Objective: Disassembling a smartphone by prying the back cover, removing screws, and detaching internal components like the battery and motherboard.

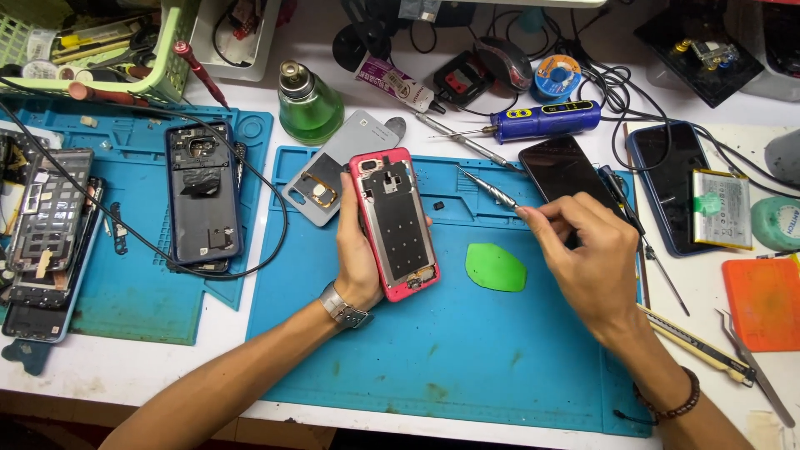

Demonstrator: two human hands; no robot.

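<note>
My left hand [357, 250] grips a red phone frame [394, 223], back open and upright, above the blue work mat [450, 350]. My right hand [583, 258] pinches a thin metal screwdriver [487, 188], its tip pointing up-left toward the phone's top right edge, a short gap away. A green plastic pick [496, 267] lies on the mat between my hands. A grey back cover [333, 171] rests just behind the red phone.
A second blue mat [133, 275] at left holds opened phones [202, 196]. A green glass bottle [309, 104] stands behind. Dark phones [560, 171], a battery [721, 208], a blue soldering tool [546, 119], tweezers [754, 367] and cables crowd the right and back.
</note>
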